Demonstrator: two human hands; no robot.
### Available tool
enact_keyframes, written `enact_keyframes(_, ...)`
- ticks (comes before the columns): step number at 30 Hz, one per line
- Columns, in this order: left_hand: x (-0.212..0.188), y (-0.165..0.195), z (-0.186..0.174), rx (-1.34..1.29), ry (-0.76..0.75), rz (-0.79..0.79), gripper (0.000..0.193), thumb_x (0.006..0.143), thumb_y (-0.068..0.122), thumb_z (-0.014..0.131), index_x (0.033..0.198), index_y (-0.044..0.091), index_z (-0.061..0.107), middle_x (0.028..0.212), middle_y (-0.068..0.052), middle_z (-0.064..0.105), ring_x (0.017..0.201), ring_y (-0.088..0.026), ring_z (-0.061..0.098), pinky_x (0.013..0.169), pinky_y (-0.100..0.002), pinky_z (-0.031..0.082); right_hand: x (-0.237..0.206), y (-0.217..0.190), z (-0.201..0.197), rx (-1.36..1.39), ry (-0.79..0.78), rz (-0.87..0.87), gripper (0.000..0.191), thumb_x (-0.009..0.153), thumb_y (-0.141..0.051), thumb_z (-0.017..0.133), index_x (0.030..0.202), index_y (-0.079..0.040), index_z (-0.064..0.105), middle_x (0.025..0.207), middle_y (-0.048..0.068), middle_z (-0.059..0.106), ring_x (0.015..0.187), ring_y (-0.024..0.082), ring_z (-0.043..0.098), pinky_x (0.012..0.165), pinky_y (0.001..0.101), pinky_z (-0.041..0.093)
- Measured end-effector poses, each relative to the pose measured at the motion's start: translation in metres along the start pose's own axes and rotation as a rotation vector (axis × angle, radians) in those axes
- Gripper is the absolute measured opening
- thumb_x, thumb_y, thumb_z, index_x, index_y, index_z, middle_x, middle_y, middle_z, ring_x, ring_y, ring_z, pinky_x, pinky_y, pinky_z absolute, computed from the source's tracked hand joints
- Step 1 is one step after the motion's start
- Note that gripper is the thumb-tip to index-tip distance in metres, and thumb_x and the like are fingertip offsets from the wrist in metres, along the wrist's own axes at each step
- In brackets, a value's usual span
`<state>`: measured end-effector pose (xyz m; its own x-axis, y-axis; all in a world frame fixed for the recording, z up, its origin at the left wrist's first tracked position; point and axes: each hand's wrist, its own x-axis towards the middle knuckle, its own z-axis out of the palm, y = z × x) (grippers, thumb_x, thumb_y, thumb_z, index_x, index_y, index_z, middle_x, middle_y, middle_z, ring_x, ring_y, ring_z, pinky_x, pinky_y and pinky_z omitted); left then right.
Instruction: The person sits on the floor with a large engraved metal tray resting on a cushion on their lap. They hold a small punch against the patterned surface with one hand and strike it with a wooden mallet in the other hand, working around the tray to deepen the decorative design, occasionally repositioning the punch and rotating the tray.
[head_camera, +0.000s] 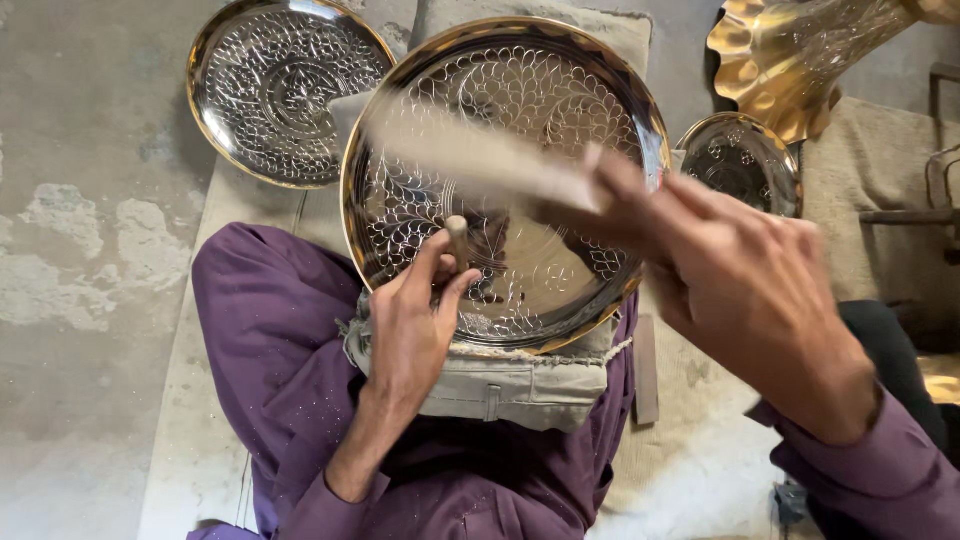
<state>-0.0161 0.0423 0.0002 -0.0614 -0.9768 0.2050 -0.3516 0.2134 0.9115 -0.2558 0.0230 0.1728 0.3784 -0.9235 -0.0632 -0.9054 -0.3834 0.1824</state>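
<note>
The person's left hand (415, 320) pinches a short punch (457, 238) between thumb and fingers, its grip closed on the shaft. The punch stands nearly upright, its long axis running roughly from 12 to 6 o'clock, with the butt end showing above the fingers and the tip, hidden behind them, pointed at the large engraved tray (505, 180). That tray leans on a folded cloth pad (500, 385) over the purple-clad lap.

The right hand (745, 275) is closed around the handle end of a pale wooden mallet (470, 150), which is blurred with motion. Its long axis slants from the hand at about 4 o'clock up to its head at about 10 o'clock, crossing in front of the tray's upper half. The punch's butt lies below the mallet, at about 6 o'clock from the middle of the blurred shaft and at about 9 o'clock from the right hand. The left hand is the nearer one to the punch; the right hand sits well apart from it.

Counted: three round engraved trays, namely the large one in the lap, a second tray (285, 90) at 10 o'clock and a smaller tray (745, 165) at 3 o'clock; one punch; one mallet; one scalloped golden vessel (790, 55) at 1 o'clock.
</note>
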Motion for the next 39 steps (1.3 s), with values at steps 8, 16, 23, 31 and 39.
enact_keyframes(8, 0.017, -0.001, -0.005, -0.009, -0.205, 0.027, 0.046, 0.092, 0.008, 0.073, 0.136, 0.011, 0.062, 0.097, -0.016, 0.079, 0.086, -0.022, 0.079, 0.070, -0.038, 0.066, -0.038, -0.005, 0.031, 0.202, 0.198, 0.104, 0.070, 0.090, -0.006, 0.068, 0.153, -0.024, 0.046, 0.092, 0.006, 0.070, 0.068, 0.018, 0.066, 0.053, 0.0350, 0.054)
enact_keyframes(16, 0.038, 0.014, -0.016, 0.120, -0.544, 0.069, 0.049, 0.092, 0.010, 0.069, 0.139, 0.021, 0.062, 0.089, -0.011, 0.079, 0.073, -0.022, 0.076, 0.069, -0.043, 0.061, -0.079, -0.026, 0.060, 0.431, 0.100, 0.375, 0.080, 0.082, -0.001, 0.070, 0.155, -0.022, 0.046, 0.102, 0.016, 0.072, 0.083, 0.028, 0.072, 0.071, 0.0422, 0.059)
enact_keyframes(23, 0.058, 0.006, -0.018, 0.110, -0.694, 0.351, 0.056, 0.086, 0.004, 0.067, 0.140, 0.019, 0.061, 0.100, -0.011, 0.079, 0.081, -0.022, 0.077, 0.073, -0.041, 0.062, -0.135, -0.074, 0.121, 0.804, 0.370, 0.572, 0.077, 0.082, 0.003, 0.072, 0.151, -0.010, 0.042, 0.109, 0.018, 0.070, 0.087, 0.025, 0.072, 0.076, 0.0345, 0.059)
enact_keyframes(31, 0.073, 0.027, -0.018, 0.394, -1.098, 0.324, 0.048, 0.098, 0.013, 0.056, 0.142, 0.033, 0.061, 0.079, -0.007, 0.076, 0.068, -0.019, 0.074, 0.066, -0.039, 0.060, -0.192, -0.134, 0.165, 1.048, 0.518, 0.761, 0.075, 0.078, 0.003, 0.070, 0.147, -0.004, 0.042, 0.095, 0.012, 0.067, 0.085, 0.022, 0.069, 0.078, 0.0308, 0.057)
enact_keyframes(39, 0.060, 0.010, -0.012, 0.414, -0.803, 0.720, 0.053, 0.085, 0.002, 0.061, 0.135, 0.020, 0.064, 0.100, -0.007, 0.078, 0.085, -0.020, 0.075, 0.067, -0.037, 0.062, -0.221, -0.146, 0.187, 0.889, 0.104, 0.630, 0.088, 0.065, 0.004, 0.077, 0.147, -0.001, 0.044, 0.102, 0.022, 0.071, 0.096, 0.034, 0.072, 0.081, 0.0343, 0.057)
